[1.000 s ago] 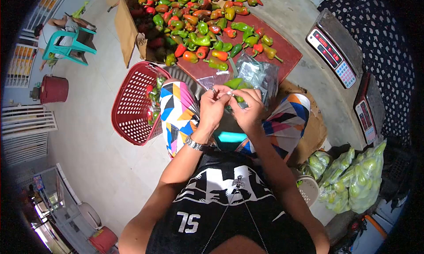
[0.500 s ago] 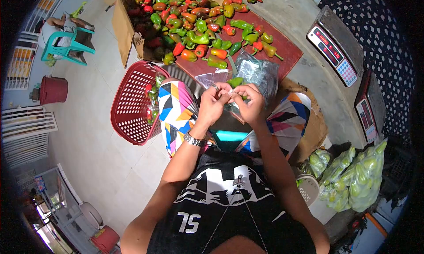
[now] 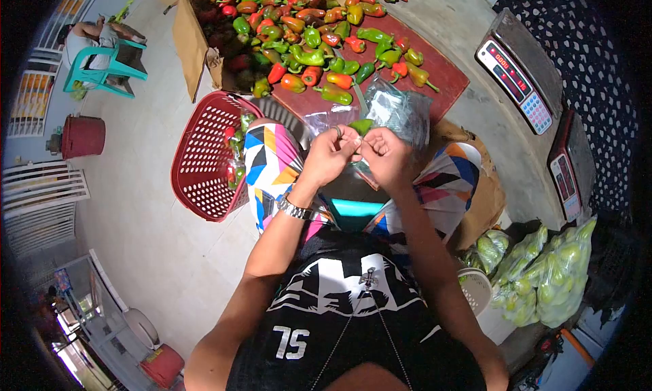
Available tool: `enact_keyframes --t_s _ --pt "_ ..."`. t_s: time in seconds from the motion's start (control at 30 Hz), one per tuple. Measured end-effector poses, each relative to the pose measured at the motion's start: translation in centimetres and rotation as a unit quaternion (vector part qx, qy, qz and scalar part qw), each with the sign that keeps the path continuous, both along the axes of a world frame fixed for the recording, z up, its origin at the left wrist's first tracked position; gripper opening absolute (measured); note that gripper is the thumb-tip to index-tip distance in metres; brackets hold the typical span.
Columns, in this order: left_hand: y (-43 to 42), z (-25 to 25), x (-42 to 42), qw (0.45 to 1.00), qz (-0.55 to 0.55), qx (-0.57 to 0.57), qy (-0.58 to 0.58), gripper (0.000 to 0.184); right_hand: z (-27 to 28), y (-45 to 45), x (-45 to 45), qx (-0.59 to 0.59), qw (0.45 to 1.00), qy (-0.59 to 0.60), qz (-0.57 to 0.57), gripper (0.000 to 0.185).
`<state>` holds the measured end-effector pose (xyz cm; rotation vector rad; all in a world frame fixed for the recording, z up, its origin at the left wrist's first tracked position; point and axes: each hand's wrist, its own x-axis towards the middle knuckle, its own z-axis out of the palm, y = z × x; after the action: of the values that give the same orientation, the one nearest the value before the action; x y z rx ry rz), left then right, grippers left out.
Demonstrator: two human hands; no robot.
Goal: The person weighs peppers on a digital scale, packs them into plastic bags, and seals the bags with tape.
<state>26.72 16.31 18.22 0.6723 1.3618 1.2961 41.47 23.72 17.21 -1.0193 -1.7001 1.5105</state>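
Note:
My left hand (image 3: 329, 157) and my right hand (image 3: 386, 158) meet in front of my lap, fingertips pinched together. Between them shows a small whitish gathered bit of a clear plastic bag (image 3: 358, 139). A green pepper (image 3: 362, 126) shows just beyond the fingertips and seems to be inside that bag, mostly hidden by my hands. Behind my right hand lies a stack of clear plastic bags (image 3: 397, 109) on the edge of a red board (image 3: 441, 85). Many red, green and orange peppers (image 3: 309, 56) are heaped on the board.
A red perforated basket (image 3: 197, 167) with bagged peppers stands by my left knee. A cardboard box (image 3: 187, 41) holds the pile's left side. Two digital scales (image 3: 513, 82) sit at right, above large bags of green produce (image 3: 560, 275). Another person (image 3: 92, 41) sits far left near a teal chair (image 3: 102, 68).
My fingers have shifted slightly at the pinched plastic, with the right hand's fingers more curled. The view has moved a little; the peppers and basket stay in place.

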Motion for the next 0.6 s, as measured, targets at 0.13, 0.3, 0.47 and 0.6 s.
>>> enact_keyframes --t_s 0.13,0.3,0.47,0.6 --pt "0.3 -0.4 0.3 0.999 0.012 -0.024 0.023 0.009 0.0 -2.1 -0.8 0.12 0.989 -0.019 -0.082 0.012" --pt "0.3 -1.7 0.2 0.996 0.043 -0.006 -0.075 0.007 1.3 -2.7 -1.2 0.144 0.983 -0.04 -0.11 0.009" --pt "0.2 -1.0 1.5 0.98 0.128 0.0 -0.15 0.007 0.5 -2.8 -1.5 0.071 0.989 -0.029 -0.129 0.01" --pt "-0.2 -1.9 1.5 0.978 0.12 0.004 -0.173 0.008 0.2 -2.7 -1.4 -0.029 0.993 0.022 -0.116 0.011"
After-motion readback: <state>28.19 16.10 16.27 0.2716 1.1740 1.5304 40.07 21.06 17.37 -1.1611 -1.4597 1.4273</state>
